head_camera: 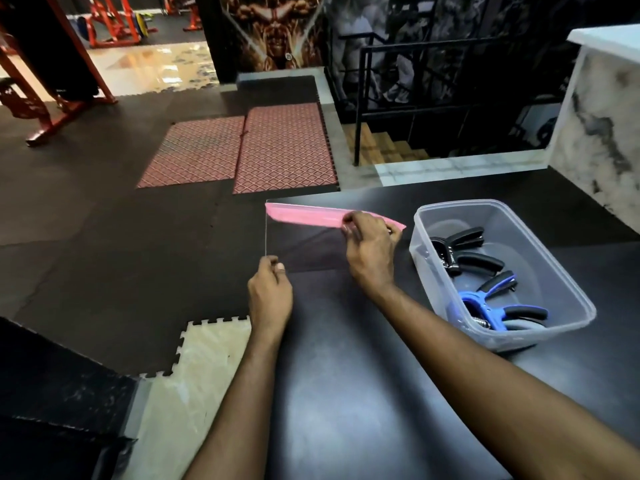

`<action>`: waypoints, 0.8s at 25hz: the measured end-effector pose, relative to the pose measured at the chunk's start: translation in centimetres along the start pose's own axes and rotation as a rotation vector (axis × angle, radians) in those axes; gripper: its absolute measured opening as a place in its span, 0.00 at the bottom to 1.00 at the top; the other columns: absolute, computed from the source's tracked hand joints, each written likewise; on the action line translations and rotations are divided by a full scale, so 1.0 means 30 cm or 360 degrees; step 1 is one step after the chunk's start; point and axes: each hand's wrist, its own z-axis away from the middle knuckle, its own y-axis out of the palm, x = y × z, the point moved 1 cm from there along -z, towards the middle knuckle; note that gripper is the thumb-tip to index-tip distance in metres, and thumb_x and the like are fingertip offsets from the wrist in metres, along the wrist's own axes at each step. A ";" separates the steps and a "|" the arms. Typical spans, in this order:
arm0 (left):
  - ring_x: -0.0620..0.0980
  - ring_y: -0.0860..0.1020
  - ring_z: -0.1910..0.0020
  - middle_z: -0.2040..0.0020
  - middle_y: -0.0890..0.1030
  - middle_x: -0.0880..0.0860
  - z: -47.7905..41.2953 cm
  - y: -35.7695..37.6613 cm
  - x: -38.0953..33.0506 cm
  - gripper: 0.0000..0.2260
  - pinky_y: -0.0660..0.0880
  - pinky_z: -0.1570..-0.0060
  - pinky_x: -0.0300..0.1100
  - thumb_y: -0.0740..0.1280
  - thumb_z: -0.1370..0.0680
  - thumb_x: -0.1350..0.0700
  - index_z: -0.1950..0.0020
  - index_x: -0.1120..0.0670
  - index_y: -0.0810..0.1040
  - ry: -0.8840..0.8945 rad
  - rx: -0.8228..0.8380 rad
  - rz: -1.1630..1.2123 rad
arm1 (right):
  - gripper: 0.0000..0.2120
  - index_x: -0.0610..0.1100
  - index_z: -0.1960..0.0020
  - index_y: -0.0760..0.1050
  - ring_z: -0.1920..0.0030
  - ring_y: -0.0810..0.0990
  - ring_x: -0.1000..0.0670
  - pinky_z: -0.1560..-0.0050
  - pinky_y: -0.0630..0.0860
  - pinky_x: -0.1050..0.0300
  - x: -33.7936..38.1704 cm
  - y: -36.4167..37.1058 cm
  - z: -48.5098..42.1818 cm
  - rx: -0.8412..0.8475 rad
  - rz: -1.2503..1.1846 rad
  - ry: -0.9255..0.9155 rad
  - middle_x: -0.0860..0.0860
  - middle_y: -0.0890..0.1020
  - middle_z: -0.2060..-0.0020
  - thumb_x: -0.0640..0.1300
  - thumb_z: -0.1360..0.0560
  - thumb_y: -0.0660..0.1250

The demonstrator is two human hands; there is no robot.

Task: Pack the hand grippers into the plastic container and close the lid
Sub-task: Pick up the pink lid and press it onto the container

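Note:
A clear plastic container (573, 299) stands on the black table (346, 393) at the right. Inside lie black hand grippers (464, 252) towards the back and a blue hand gripper (491, 304) nearer the front. Left of the container, both hands hold up a transparent lid (304, 244) with a pink far edge, tilted over the table's left end. My left hand (270, 296) pinches the lid's near left corner. My right hand (370, 247) grips the pink edge near its right end. The container is uncovered.
The table's left edge drops to a dark rubber gym floor with red patterned mats (242, 147). A marble-look block (595, 116) rises at the table's far right. A black railing and a stairwell (391, 98) lie behind. Red gym equipment (52, 81) stands far left.

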 end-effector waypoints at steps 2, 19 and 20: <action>0.61 0.77 0.42 0.43 0.82 0.61 -0.016 0.009 -0.054 0.14 0.70 0.44 0.45 0.58 0.19 0.56 0.36 0.56 0.75 0.0036 -0.0048 0.0100 | 0.04 0.47 0.50 0.79 0.53 0.79 0.49 0.46 0.64 0.52 0.037 -0.062 -0.031 -0.0072 -0.0173 0.0013 0.53 0.83 0.56 0.43 0.23 0.66; 0.58 0.80 0.44 0.42 0.83 0.57 0.380 0.321 -0.641 0.16 0.73 0.47 0.43 0.59 0.21 0.55 0.34 0.53 0.76 0.0381 -0.0348 0.0274 | 0.18 0.46 0.35 0.77 0.58 0.86 0.51 0.51 0.83 0.49 -0.453 -0.822 -0.101 0.0438 -0.0959 0.0476 0.48 0.85 0.47 0.39 0.24 0.67; 0.59 0.79 0.43 0.41 0.82 0.57 0.421 0.370 -0.659 0.16 0.73 0.47 0.44 0.58 0.20 0.55 0.34 0.52 0.76 0.0349 -0.0295 0.0205 | 0.18 0.46 0.35 0.77 0.53 0.86 0.49 0.47 0.82 0.45 -0.516 -0.859 -0.086 0.0461 -0.0921 0.0496 0.48 0.85 0.46 0.39 0.24 0.68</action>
